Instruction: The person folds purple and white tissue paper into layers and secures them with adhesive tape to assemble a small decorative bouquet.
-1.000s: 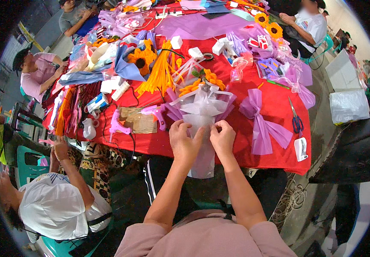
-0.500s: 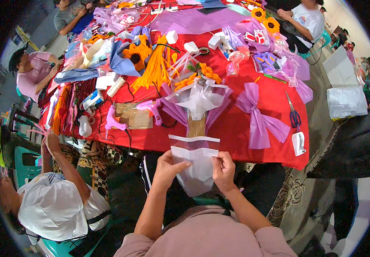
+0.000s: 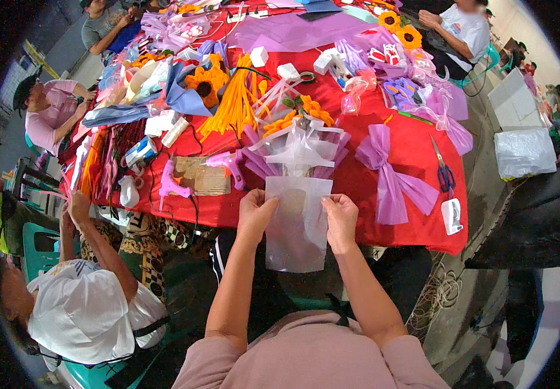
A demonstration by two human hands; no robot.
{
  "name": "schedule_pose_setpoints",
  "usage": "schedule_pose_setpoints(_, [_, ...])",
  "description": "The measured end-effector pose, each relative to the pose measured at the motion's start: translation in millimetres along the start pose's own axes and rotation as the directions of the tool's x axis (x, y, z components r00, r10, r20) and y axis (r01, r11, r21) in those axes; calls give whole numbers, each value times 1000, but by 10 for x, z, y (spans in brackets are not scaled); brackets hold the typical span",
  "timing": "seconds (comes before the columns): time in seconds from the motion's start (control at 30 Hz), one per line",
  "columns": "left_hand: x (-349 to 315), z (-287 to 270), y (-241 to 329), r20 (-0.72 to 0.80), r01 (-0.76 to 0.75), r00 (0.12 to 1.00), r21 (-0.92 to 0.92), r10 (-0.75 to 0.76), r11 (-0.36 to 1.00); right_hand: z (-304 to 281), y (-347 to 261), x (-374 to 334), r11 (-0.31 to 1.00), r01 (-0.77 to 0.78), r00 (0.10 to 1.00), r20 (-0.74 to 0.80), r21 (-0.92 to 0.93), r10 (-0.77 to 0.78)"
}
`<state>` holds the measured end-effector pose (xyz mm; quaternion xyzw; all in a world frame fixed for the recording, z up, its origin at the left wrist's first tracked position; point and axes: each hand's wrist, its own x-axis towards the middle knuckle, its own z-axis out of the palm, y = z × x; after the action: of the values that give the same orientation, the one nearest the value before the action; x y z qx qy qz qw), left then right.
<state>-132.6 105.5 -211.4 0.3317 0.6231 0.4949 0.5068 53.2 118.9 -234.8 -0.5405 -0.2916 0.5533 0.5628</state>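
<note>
In the head view, the left hand (image 3: 255, 214) pinches the left edge of a pale sheet (image 3: 296, 227), thumb on top, and the right hand (image 3: 343, 220) pinches its right edge near the upper corner. The sheet spans the gap between them at the middle of the frame, its lower part reaching past the front edge of the red-covered desk (image 3: 422, 230). Just above it lies a bouquet with orange petals (image 3: 317, 111) and a white wrap (image 3: 300, 152); whether sheet and wrap touch, I cannot tell.

The step in hand seems to be holding the sheet flat and square below the bouquet. To do it well, keep both pinches level and pull outward gently, since such thin material probably creases easily. Centring it on the bouquet would help. The pink glue gun (image 3: 229, 165) left of centre is best kept clear of the sheet, as its tip may be hot.
</note>
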Motion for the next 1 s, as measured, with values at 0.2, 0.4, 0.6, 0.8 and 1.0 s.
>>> schedule_pose_setpoints(0.2, [242,-7,-211,-36,-38,999,-8,38,999,126,74,164,999,-29,996,-78,43,32])
schedule_pose_setpoints(0.4, [193,17,-208,-64,-14,998,-204,1,979,219,95,181,998,-40,990,-136,39,45])
schedule_pose_setpoints(0.6, [163,8,-228,-57,30,997,-335,-52,942,259,92,114,993,-31,992,-114,112,44])
schedule_pose_setpoints(0.8, [167,-21,-202,-53,-39,998,-359,21,933,232,-46,23,997,-60,995,-75,42,63])
schedule_pose_setpoints(1.0, [136,-104,-159,-37,-7,999,-379,-8,925,138,-62,-58,1000,-7,1000,17,-2,7])
